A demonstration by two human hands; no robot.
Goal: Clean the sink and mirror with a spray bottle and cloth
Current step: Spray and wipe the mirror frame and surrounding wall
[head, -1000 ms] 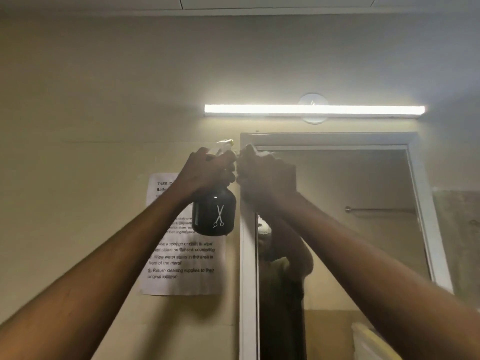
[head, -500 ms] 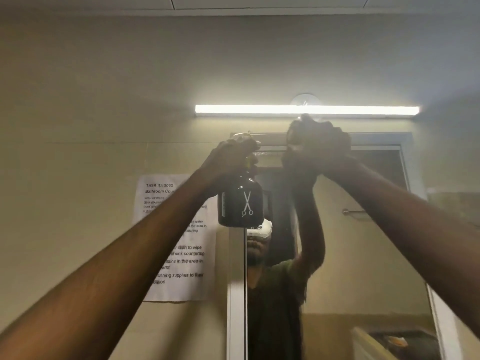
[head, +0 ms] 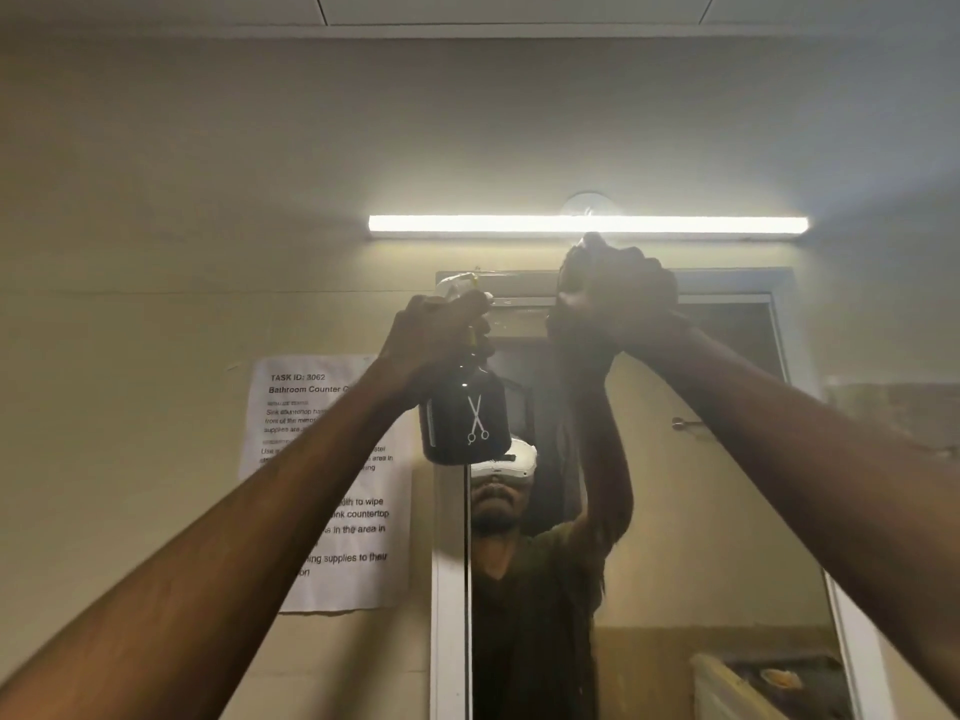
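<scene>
My left hand (head: 436, 335) is raised and grips the neck of a black spray bottle (head: 465, 418) with a white scissors logo, in front of the mirror's upper left corner. My right hand (head: 623, 293) is clenched against the top edge of the mirror (head: 701, 511), just under the light. A dark bunched cloth (head: 569, 275) shows at the left of its fingers, mostly hidden by the hand. The sink is out of view.
A lit tube lamp (head: 587, 224) runs along the wall above the white mirror frame (head: 447, 589). A printed paper sheet (head: 311, 397) hangs on the wall to the left. The glass reflects a person and a towel bar (head: 685, 423).
My right hand has slid rightward and up along the mirror's top edge. My left hand has carried the bottle to the right, over the mirror's corner. Little has moved in the last half second.
</scene>
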